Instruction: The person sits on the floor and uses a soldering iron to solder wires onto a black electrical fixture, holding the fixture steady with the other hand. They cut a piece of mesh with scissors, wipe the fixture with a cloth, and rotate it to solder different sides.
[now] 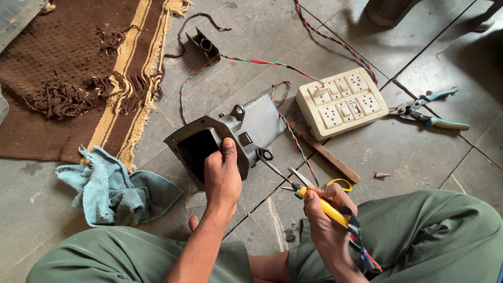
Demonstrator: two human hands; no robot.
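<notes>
Head view: grey metal housing (230, 139) on tiled floor (419, 157), gripped at rim by left hand (222, 175). Yellow-handled screwdriver (309, 196) clasped in right hand (327, 215), tip touching housing. White socket board (341, 102) near.

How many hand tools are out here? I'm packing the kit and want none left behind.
3: a yellow-handled tool in the right hand, scissors on the floor just beyond it, and teal-handled snips right of the switchboard. Others may lie hidden.

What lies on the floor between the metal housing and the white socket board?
In the head view, a twisted red-green wire runs between the housing and the socket board.
</notes>
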